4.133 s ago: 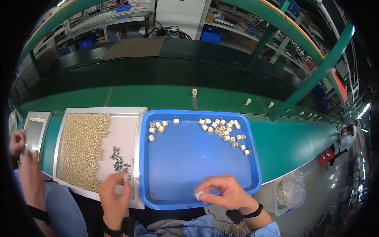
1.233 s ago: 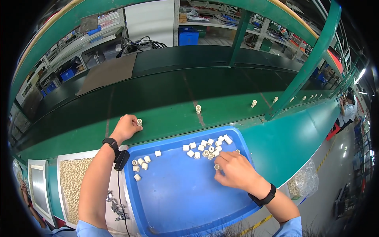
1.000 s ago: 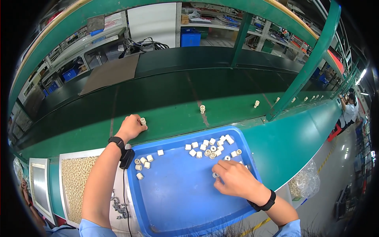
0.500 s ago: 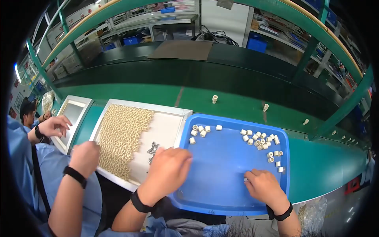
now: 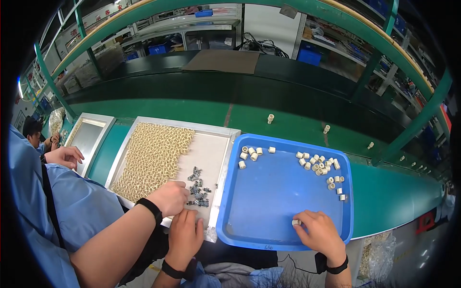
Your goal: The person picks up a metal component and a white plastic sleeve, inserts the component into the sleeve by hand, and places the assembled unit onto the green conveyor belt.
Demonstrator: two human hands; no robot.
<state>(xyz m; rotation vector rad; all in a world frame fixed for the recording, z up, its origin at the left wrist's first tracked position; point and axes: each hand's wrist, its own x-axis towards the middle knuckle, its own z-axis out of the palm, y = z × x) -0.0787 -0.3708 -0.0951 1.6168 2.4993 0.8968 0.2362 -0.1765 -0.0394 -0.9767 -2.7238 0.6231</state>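
i see the right hand (image 5: 322,234) pinching a cap (image 5: 296,222) over the tray (image 5: 269,201); left of it, i can't tell whether the left hand (image 5: 185,237) holds anything. bumping the co-worker's hand (image 5: 170,198) might scatter clips (image 5: 198,191).

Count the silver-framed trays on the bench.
2: the nearer framed tray, left of the blue tray, holding cream pieces, and the farther framed tray, further left by a co-worker's hand. Others may be hidden.
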